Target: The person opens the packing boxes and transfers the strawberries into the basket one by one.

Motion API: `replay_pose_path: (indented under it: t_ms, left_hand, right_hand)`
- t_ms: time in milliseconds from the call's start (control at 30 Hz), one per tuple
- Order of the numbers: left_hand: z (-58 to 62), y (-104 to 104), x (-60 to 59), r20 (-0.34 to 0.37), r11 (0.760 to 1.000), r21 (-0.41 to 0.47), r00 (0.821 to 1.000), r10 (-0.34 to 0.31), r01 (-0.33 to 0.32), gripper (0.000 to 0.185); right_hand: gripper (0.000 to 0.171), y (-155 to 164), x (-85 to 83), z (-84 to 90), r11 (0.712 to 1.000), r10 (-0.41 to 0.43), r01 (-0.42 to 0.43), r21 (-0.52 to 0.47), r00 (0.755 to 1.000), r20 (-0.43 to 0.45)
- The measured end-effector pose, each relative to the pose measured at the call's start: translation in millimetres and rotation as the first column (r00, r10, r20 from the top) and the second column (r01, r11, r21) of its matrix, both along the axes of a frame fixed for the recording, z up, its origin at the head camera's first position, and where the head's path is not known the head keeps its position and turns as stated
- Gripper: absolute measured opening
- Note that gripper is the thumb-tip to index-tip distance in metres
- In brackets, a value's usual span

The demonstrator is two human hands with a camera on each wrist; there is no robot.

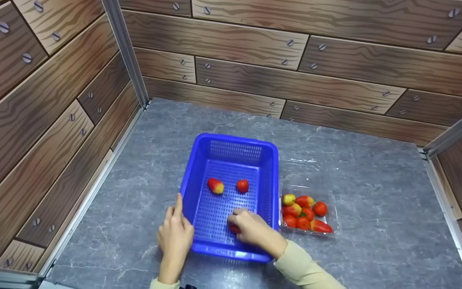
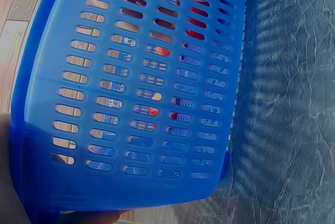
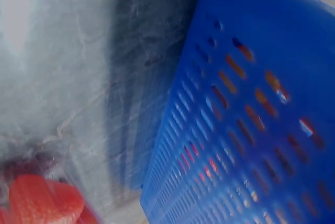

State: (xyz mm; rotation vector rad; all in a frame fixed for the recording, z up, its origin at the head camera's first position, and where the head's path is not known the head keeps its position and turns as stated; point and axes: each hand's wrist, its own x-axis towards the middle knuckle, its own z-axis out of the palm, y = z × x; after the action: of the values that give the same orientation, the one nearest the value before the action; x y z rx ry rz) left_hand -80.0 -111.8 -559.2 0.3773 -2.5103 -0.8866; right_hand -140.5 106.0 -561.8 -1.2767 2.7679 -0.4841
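Observation:
A blue perforated plastic basket (image 1: 231, 255) stands on the grey floor. My left hand (image 1: 175, 229) grips its left rim near the front corner, the index finger stretched along the edge. Inside the basket, my right hand (image 1: 251, 228) reaches over the front right part and holds a small red fruit (image 1: 234, 228), mostly hidden by the fingers. Farther back on the basket's floor lie a long red-and-yellow fruit (image 1: 215, 186) and a round red fruit (image 1: 242, 185). Through the slots in the left wrist view, bits of red and yellow show.
Right beside the basket lies a clear plastic clamshell box (image 1: 333, 200), lid folded back, with several red and red-and-yellow fruits (image 1: 304, 212) in it. Wood-patterned panels (image 1: 231, 40) wall in the floor at the back and both sides.

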Motion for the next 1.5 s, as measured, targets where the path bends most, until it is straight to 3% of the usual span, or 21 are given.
replay_pose_path:
  t_ms: [600, 1000, 1200, 1500]
  left_hand:
    - [-0.7, 0, 1.0, 0.017, 1.000, 0.002, 1.000, -0.004, 0.004, 0.060]
    - [-0.6, -1, 0.4, 0.002, 1.000, -0.003, 1.000, -0.018, 0.018, 0.061]
    - [-0.1, -2, 0.5, 0.011, 1.000, 0.000, 1.000, -0.016, 0.016, 0.061]
    - [0.1, -2, 1.1, 0.009, 1.000, -0.003, 1.000, -0.013, 0.013, 0.061]
  right_hand:
    - [0.036, -1, 3.4, -2.2, 0.997, -0.043, 0.039, 0.062, 0.997, 0.068]
    - [0.045, -1, 9.1, 1.7, 0.990, -0.026, 0.024, 0.140, 1.000, 0.016]
    - [0.045, -2, 12.0, 9.9, 0.990, -0.021, 0.021, 0.140, 1.000, -0.004]
    - [0.044, -1, 12.7, 37.2, 0.990, -0.042, 0.050, 0.131, 0.997, -0.063]
